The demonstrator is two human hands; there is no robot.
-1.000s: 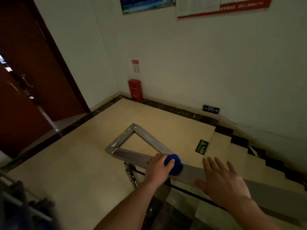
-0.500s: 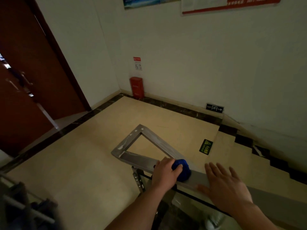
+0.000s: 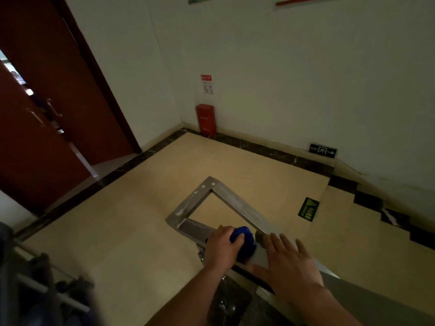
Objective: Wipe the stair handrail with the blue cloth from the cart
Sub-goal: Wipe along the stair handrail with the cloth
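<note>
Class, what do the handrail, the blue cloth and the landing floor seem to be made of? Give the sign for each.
The handrail: likely brushed metal, perhaps stainless steel; flat grey, dull sheen, pale smears. The blue cloth: soft fabric, maybe microfibre; it bunches in the left hand. The floor: polished beige tile or stone; smooth, dark veined border.

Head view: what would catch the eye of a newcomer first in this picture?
The cloth, bright blue, is gripped by the left hand on the grey rail at the bottom centre. Just right of it, the right hand lies flat with spread fingers over the rail; whether it touches is unclear. Farther off, a red box stands in the corner at the foot of the wall.
</note>
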